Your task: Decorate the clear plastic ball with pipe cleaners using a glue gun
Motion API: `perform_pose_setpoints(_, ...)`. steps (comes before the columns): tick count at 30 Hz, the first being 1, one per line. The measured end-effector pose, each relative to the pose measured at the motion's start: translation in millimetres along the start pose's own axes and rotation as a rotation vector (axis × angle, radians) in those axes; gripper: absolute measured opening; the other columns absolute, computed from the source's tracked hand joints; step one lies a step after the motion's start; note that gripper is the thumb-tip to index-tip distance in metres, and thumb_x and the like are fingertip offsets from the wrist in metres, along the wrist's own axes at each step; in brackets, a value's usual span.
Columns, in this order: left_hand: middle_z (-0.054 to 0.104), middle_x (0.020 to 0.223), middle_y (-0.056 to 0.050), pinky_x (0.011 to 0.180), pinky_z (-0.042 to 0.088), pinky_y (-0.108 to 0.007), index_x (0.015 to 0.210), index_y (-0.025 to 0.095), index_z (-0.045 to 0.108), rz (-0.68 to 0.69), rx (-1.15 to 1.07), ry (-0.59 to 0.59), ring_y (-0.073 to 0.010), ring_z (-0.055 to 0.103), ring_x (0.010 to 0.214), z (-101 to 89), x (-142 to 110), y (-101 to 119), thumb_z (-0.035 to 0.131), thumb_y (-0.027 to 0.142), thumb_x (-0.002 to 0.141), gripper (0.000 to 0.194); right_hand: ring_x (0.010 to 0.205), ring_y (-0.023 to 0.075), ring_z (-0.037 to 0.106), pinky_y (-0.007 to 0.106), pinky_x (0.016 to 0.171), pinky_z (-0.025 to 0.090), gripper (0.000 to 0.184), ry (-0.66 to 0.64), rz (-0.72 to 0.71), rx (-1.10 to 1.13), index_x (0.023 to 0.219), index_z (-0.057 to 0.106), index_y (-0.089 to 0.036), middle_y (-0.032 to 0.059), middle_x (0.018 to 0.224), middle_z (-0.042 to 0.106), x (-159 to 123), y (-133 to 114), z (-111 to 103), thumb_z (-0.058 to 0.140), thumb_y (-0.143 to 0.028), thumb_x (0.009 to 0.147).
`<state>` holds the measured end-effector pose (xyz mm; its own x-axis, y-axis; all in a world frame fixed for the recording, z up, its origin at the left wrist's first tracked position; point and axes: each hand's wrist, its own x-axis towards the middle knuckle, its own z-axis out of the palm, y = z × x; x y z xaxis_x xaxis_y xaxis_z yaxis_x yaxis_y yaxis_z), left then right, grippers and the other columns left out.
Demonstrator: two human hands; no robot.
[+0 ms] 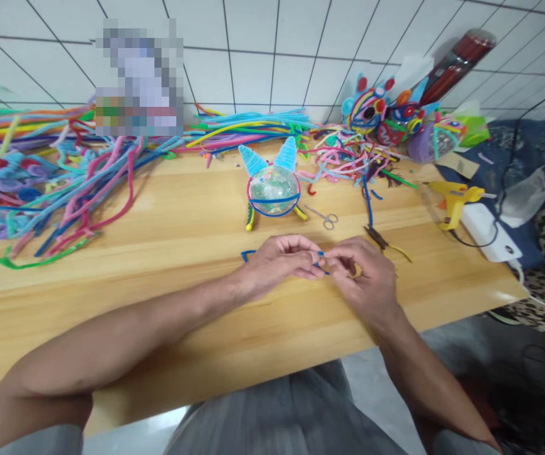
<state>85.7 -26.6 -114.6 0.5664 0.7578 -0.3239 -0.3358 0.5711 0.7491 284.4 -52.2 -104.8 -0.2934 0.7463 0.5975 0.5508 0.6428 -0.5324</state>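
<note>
Left hand (287, 260) and right hand (366, 273) pinch a blue pipe cleaner (320, 254) between them above the wooden counter (177, 253). Beyond them sits a clear ball (274, 189) with light-blue ears; small scissors (326, 219) lie beside it.

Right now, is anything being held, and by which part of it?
A blue strip is pinched at the fingertips of the left hand and the right hand. Fingers hide much of it, so whether by end or middle cannot be told.

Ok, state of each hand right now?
Left hand: closed, fingertips pinching a blue pipe cleaner.
Right hand: closed, thumb and finger at the same blue piece, beside the left fingertips.
</note>
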Motion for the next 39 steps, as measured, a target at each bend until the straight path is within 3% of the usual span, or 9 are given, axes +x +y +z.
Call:
perform_pose_setpoints(7, 0.079, 0.080, -0.003, 0.078, 0.061, -0.027, 0.094, 0.013, 0.076, 0.060, 0.179, 0.012, -0.0149, 0.076, 0.076, -2.2, 2, -2, 0.095, 0.038, 0.070, 0.039, 0.074, 0.0149, 0.068, 0.027, 0.061, 0.051, 0.023, -0.017, -0.027, -0.060, 0.096, 0.070, -0.024, 0.0015, 0.085, 0.074, -1, 3, -1, 0.063, -0.004, 0.091)
perform_pose_setpoints(12, 0.075, 0.078, -0.002, 0.075, 0.055, -0.025, 0.086, 0.015, 0.076, 0.117, 0.318, 0.040, -0.0138, 0.070, 0.074, -2.7, -1, 2, 0.089, 0.035, 0.074, 0.027, 0.081, 0.0175, 0.071, 0.030, 0.071, 0.057, 0.020, -0.036, -0.047, -0.124, 0.096, 0.072, -0.026, 0.0032, 0.089, 0.074, -2, 3, 0, 0.061, -0.009, 0.094)
perform_pose_setpoints(21, 0.074, 0.076, -0.002, 0.072, 0.048, -0.026, 0.082, 0.016, 0.075, 0.176, 0.486, 0.089, -0.0143, 0.065, 0.071, -4.4, -4, 4, 0.082, 0.039, 0.080, 0.024, 0.073, 0.0134, 0.069, 0.027, 0.064, 0.054, 0.019, -0.003, 0.050, -0.004, 0.098, 0.075, -0.024, 0.0027, 0.089, 0.076, -3, -3, 4, 0.061, -0.011, 0.097)
perform_pose_setpoints(29, 0.072, 0.071, -0.001, 0.074, 0.051, -0.027, 0.082, 0.017, 0.074, 0.294, 0.406, 0.224, -0.0144, 0.065, 0.070, 4.4, -5, 4, 0.077, 0.034, 0.083, 0.018, 0.063, 0.0116, 0.061, 0.025, 0.058, 0.048, 0.008, 0.069, 0.341, 0.133, 0.097, 0.075, -0.022, -0.0008, 0.081, 0.070, -5, -1, 1, 0.069, -0.021, 0.091)
perform_pose_setpoints(39, 0.070, 0.070, 0.000, 0.071, 0.053, -0.025, 0.082, 0.016, 0.072, 0.339, 0.363, 0.232, -0.0121, 0.064, 0.067, 6.1, -6, 2, 0.078, 0.035, 0.083, 0.020, 0.059, 0.0126, 0.062, 0.025, 0.055, 0.047, 0.010, 0.056, 0.507, 0.277, 0.093, 0.076, -0.022, -0.0012, 0.071, 0.071, -10, 2, 6, 0.070, -0.028, 0.089)
